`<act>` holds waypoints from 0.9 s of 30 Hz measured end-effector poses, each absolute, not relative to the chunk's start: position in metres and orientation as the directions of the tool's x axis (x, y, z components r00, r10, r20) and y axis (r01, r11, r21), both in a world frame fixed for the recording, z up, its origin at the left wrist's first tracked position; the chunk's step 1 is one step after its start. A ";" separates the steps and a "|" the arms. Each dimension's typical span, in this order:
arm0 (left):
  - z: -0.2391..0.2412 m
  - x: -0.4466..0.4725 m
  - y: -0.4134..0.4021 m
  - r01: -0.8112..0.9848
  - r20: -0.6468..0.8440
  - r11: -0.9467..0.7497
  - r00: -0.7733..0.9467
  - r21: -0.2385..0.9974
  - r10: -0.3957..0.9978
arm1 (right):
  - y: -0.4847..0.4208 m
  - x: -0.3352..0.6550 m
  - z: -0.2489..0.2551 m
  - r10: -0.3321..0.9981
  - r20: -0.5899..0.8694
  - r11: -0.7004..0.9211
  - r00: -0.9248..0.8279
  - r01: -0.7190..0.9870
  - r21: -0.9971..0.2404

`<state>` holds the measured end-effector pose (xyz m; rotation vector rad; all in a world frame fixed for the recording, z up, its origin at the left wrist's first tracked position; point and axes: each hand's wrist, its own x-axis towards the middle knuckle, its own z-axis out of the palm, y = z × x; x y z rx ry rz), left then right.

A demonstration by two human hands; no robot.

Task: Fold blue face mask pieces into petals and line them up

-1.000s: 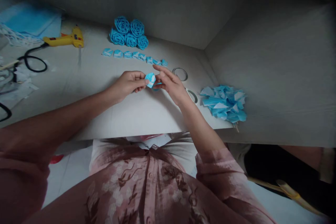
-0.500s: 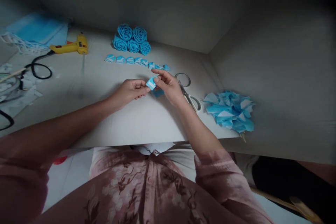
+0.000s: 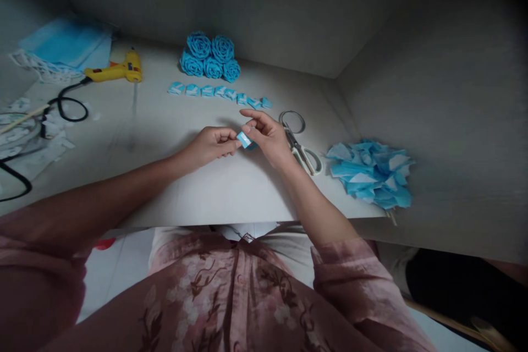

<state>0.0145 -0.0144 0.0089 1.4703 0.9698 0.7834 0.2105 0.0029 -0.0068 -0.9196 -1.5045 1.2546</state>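
Between my hands, above the table, is a small folded blue-and-white piece of mask fabric (image 3: 244,139). My left hand (image 3: 212,146) pinches its left edge between thumb and curled fingers. My right hand (image 3: 268,137) grips its right side with the thumb, while the index finger stretches out above. Part of the piece is hidden by the right fingers. Beyond the hands lies a row of similar folded blue pieces (image 3: 207,91). Scissors (image 3: 299,148) with pale handles rest just right of my right hand.
Rolled blue flowers (image 3: 213,55) are stacked at the back. A yellow glue gun (image 3: 115,70) with a black cord lies left, near blue face masks (image 3: 66,44). Scraps and cords (image 3: 28,137) litter the far left. Crumpled blue petals on sticks (image 3: 371,173) sit at the right edge.
The folded piece shows smaller between my fingers, with more of it covered. My hands stay close together. The whole view has shifted slightly.
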 end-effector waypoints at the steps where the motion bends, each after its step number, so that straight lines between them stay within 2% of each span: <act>1: 0.009 0.015 -0.014 0.134 -0.048 -0.012 0.435 0.991 0.899 | 0.003 0.210 -0.008 0.942 0.205 0.210 -0.266 -0.012 -0.978; 9: 0.004 0.013 -0.010 0.118 -0.008 -0.038 0.365 0.992 0.931 | 0.002 0.206 -0.013 0.938 0.240 0.244 -0.249 -0.014 -0.970; 14: 0.006 0.011 -0.009 0.072 -0.023 0.000 0.315 0.997 0.949 | 0.004 0.210 -0.014 0.978 0.134 0.130 -0.162 -0.040 -0.991; 17: 0.005 0.009 -0.006 0.033 -0.032 0.025 0.242 0.999 0.970 | 0.005 0.213 -0.014 0.976 0.098 0.083 -0.196 -0.083 -0.993; 21: 0.001 0.008 -0.005 0.024 -0.028 0.024 0.208 0.999 0.978 | 0.006 0.214 -0.017 0.953 0.126 0.117 -0.276 -0.047 -0.992; 27: 0.002 0.008 -0.005 -0.046 -0.057 0.070 0.237 0.996 0.970 | 0.006 0.211 -0.019 0.962 0.127 0.104 -0.240 -0.109 -0.989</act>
